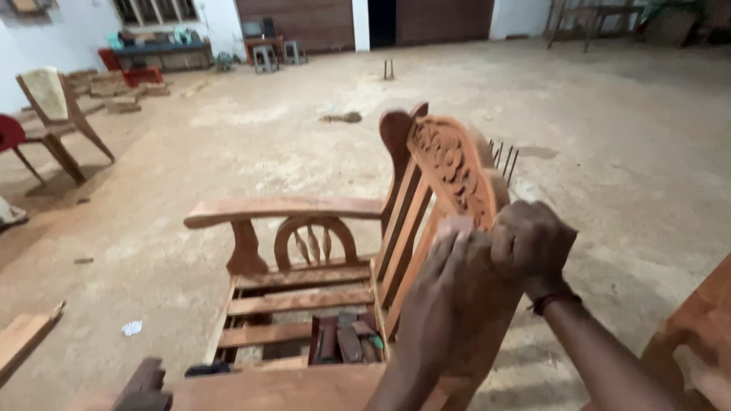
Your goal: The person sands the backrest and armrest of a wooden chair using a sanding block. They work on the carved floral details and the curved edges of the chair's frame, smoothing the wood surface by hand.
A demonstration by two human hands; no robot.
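A bare wooden armchair frame stands on the floor in front of me, with slatted seat and a carved backrest. My left hand lies flat against the backrest's near side, fingers pressing a small pale reddish piece, which looks like sandpaper, onto the wood. My right hand is curled over the backrest's top edge just right of it, gripping the rail. The two hands touch each other.
Several hand tools lie under the seat slats. A second chair and a red seat stand at the far left. A plank lies bottom left, another wooden piece at the right. Thin metal rods stick up behind the backrest.
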